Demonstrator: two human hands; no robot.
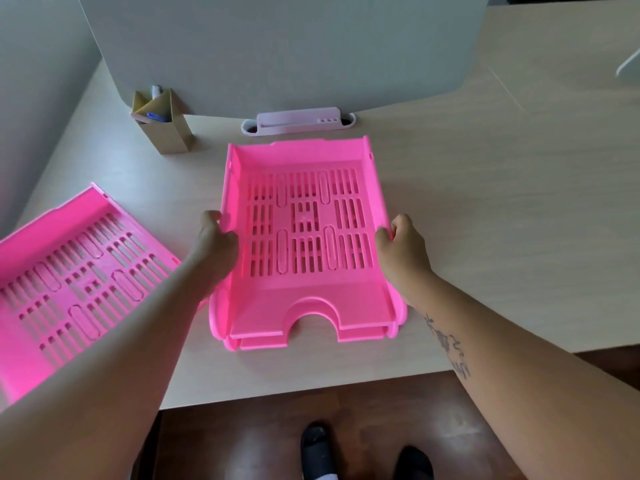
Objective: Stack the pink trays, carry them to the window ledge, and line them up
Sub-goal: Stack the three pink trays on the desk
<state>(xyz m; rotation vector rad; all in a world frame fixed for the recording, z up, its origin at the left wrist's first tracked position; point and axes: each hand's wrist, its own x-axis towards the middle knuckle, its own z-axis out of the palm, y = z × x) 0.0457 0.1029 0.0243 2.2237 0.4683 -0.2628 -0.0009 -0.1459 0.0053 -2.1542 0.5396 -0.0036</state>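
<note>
A pink slotted tray lies in the middle of the desk, nested on top of a second pink tray whose front edge peeks out below it. My left hand grips the top tray's left wall. My right hand grips its right wall. A third pink tray lies apart at the left edge of the desk, partly hidden by my left forearm.
A cardboard pen holder stands at the back left. A white cable tray sits at the foot of a grey divider panel. The desk's front edge is close to me, with my shoes on the wooden floor below.
</note>
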